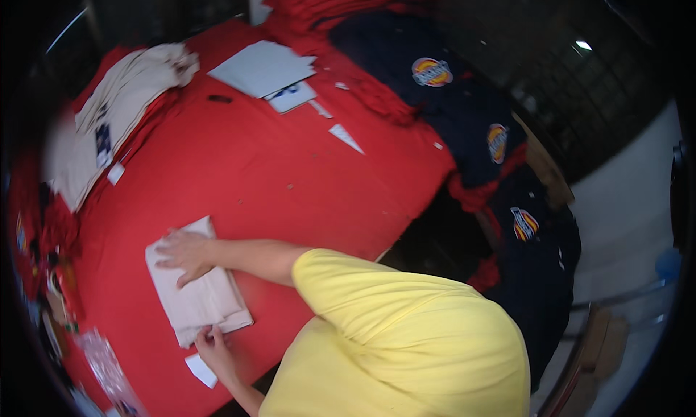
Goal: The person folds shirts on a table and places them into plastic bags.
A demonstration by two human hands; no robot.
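Note:
A beige garment (206, 294), folded into a neat rectangle, lies on the red cloth-covered table (326, 192). My right hand (190, 255) rests flat on its upper part, fingers spread. At the garment's lower edge, my left hand (217, 350) has its fingers bent and pinched on the cloth near a corner. Just beside that hand, a small white card (201, 370) lies on the table, partly below the garment's edge.
Beige garments (130, 98) are heaped at the far left. Pale grey sheets (262, 69) and a white pointed scrap (346, 138) lie toward the back. Navy garments with round patches (464, 101) hang along the right edge. Clear plastic bags (109, 366) sit at lower left.

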